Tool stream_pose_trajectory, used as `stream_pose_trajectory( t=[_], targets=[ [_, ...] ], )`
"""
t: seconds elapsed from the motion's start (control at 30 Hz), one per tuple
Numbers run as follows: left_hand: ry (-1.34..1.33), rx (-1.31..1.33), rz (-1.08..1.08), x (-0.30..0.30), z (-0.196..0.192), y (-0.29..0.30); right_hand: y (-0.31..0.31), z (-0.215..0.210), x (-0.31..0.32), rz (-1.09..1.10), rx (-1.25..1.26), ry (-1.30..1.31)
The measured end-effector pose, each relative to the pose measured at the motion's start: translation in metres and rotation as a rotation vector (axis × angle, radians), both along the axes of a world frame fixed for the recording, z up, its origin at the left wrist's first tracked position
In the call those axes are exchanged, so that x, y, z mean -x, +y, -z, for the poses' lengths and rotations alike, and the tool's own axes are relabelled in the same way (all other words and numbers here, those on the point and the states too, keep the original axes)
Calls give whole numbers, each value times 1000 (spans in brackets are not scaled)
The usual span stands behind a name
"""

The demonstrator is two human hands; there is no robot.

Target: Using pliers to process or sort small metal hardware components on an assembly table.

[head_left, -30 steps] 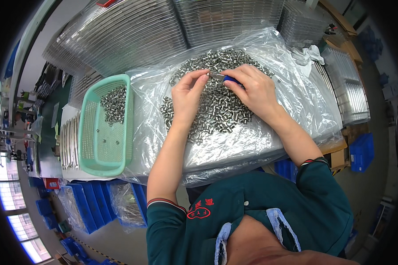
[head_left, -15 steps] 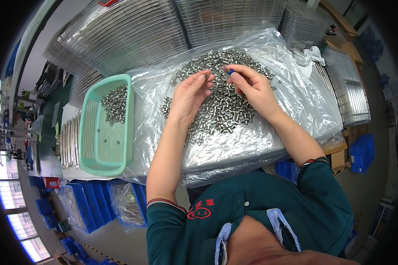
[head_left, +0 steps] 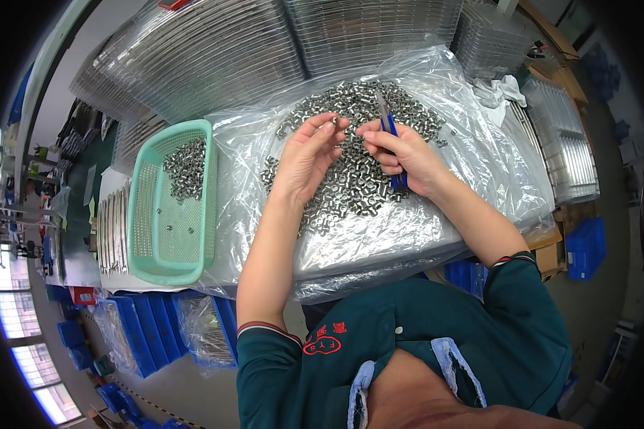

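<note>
Blue-handled pliers in the right hand, folks, and that grip is closed around them, steel nose pointing away from the person and out over the pile! Thumb and forefinger of that same hand come together beside the handles; whether they pinch anything tiny, I cannot tell. Across to the left hand, palm turned partly inward, grip closed, fingertips pinching a small metal piece; the two hands sit near each other, a gap between them. Beneath both, a broad pile of shiny metal fittings spreads over a crinkled plastic sheet covering the desk. Out on the left, a pale green basket, a heap of small metal parts at its far end, a few strays nearer the front. Behind the pile, tall rows of clear trays; over on the right, a crumpled white cloth near another tray stack, and below the desk's edge, a blue bin
</note>
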State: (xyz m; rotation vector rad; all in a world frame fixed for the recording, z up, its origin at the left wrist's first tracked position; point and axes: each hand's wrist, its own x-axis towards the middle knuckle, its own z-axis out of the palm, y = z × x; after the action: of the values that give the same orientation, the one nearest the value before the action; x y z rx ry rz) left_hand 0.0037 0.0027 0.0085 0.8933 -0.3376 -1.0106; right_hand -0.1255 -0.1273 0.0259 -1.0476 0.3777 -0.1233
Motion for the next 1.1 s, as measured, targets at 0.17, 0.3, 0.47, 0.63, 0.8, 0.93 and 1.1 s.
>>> stream_pose_trajectory(
  t=[0.17, 0.3, 0.47, 0.63, 0.8, 0.93, 1.1],
  targets=[
    [-237, -47, -73, 6, -3, -3, -2, 3, 0, -28, -35, -8],
    [-633, 19, -194, 16, -7, -6, -2, 3, 0, -34, -45, -12],
    [-1034, -93, -241, 24, -6, -6, 0, 6, -2, -30, -22, -20],
    [-1200, -114, -269, 28, -6, -8, -5, 13, -3, -53, -84, 50],
    [-1303, -174, -259, 24, -3, -8, -6, 10, -3, -83, -288, 1],
    [-1236, -169, -264, 24, -2, -7, -3, 9, -4, -95, -244, 41],
    [-552, -21, -358, 6, -9, -1, -1, 3, -3, -102, -174, 15]
  ],
)
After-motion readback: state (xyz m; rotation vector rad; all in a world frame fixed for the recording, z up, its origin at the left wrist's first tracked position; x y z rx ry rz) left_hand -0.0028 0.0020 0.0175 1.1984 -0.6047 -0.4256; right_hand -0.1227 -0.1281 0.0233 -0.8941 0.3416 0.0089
